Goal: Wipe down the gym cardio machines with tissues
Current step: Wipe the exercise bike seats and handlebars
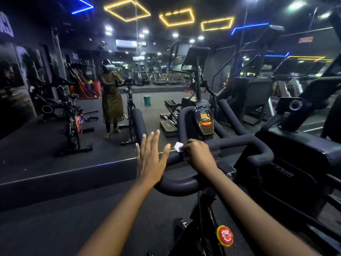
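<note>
My right grip (198,154) pinches the white tissue (178,146) against the black bike handlebar (239,142), just below the console (203,120). My left grip (150,159) is spread, fingers straight, just left of the tissue.

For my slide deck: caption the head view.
Right hand presses white tissue on black padded bike handlebar; left hand open beside it.
</note>
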Available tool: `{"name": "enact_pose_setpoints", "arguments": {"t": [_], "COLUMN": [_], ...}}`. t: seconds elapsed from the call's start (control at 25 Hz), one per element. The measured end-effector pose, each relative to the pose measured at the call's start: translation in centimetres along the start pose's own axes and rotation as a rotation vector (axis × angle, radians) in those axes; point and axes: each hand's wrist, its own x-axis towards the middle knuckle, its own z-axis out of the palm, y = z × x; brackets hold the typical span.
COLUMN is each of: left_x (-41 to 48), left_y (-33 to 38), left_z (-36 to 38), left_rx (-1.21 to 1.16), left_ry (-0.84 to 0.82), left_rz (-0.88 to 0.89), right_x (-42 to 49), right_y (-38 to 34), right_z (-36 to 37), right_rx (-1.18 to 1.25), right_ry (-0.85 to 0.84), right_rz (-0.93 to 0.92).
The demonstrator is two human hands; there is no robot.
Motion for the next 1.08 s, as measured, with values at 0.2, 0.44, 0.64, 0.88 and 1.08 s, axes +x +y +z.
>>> {"name": "enact_pose_setpoints", "arguments": {"t": [0.2, 0.44, 0.64, 0.88, 1.08], "left_x": [1.6, 1.8, 1.8, 1.8, 1.8], "left_y": [-1.2, -1.4, -1.4, -1.2, -1.2], "left_z": [0.7, 0.9, 1.1, 0.9, 1.0], "left_rx": [0.344, 0.415, 0.407, 0.388, 0.356], "left_ry": [-0.291, -0.302, -0.269, -0.294, -0.261], "left_rz": [0.016, 0.025, 0.032, 0.008, 0.021], "right_x": [0.4, 8.0, 7.4, 1.3, 6.3], "right_y": [1.0, 2.6, 2.2, 3.8, 3.7], "right_z": [-0.7, -1.7, -0.3, -0.7, -2.6], "right_rx": [0.172, -0.035, -0.154, -0.024, -0.041], "right_ry": [-0.013, 0.139, 0.041, -0.063, 0.080], "right_rz": [-0.176, -0.092, -0.079, -0.284, -0.255]}}
